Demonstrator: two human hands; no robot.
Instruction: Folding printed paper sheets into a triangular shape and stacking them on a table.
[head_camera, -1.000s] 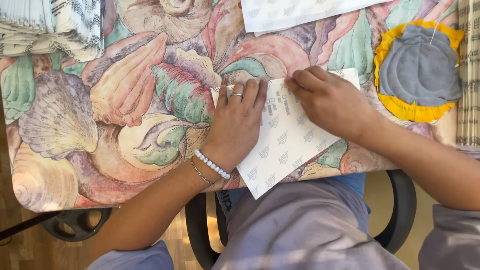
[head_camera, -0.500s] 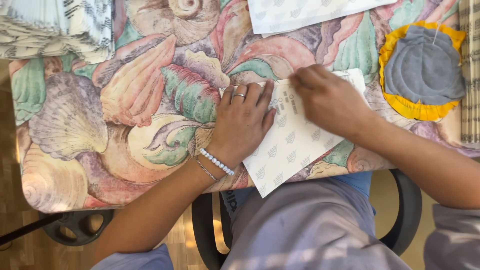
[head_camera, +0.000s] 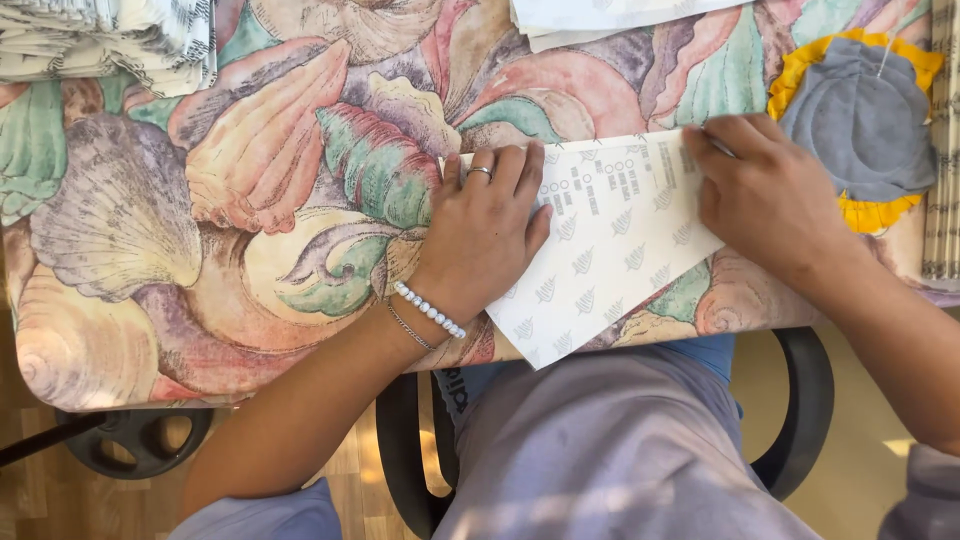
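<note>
A white paper sheet (head_camera: 620, 240) with small grey leaf marks and printed rows lies tilted on a table covered by a seashell-pattern cloth (head_camera: 270, 230). One corner of the sheet hangs over the near edge. My left hand (head_camera: 485, 230), with a ring and a bead bracelet, presses flat on the sheet's left end. My right hand (head_camera: 765, 195) rests on the sheet's right end, fingers bent over its upper edge.
A grey and yellow round fabric piece (head_camera: 860, 125) lies at the right. Folded striped cloth (head_camera: 110, 40) sits at the top left, more white paper (head_camera: 600, 18) at the top. Below the table are my lap and a black chair (head_camera: 800, 400).
My right hand has slid to the right along the sheet, away from my left hand, exposing more of the paper between them. The left hand stays pressed down.
</note>
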